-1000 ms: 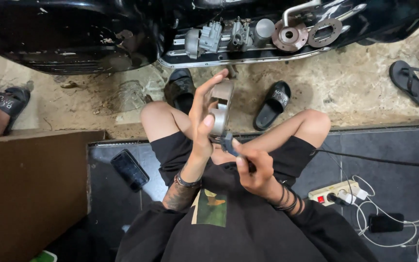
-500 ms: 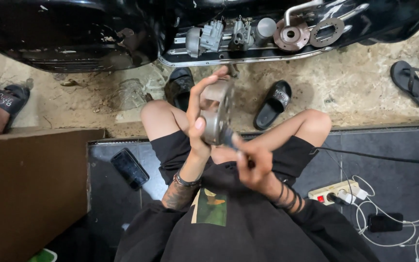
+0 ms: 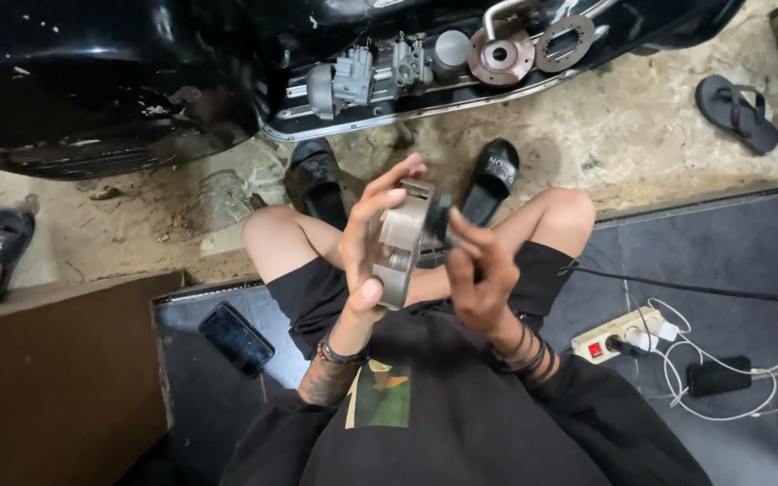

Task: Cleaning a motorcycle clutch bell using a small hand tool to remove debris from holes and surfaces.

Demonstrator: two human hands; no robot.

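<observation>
Grey metal part [image 3: 401,243], rounded, between both hands.

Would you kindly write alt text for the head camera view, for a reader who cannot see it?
A seated person's left hand holds a grey metal part upright above their lap, while the right hand presses a small dark piece to its side. A phone lies on the dark floor beside them, a power strip opposite, with engine parts ahead.
</observation>
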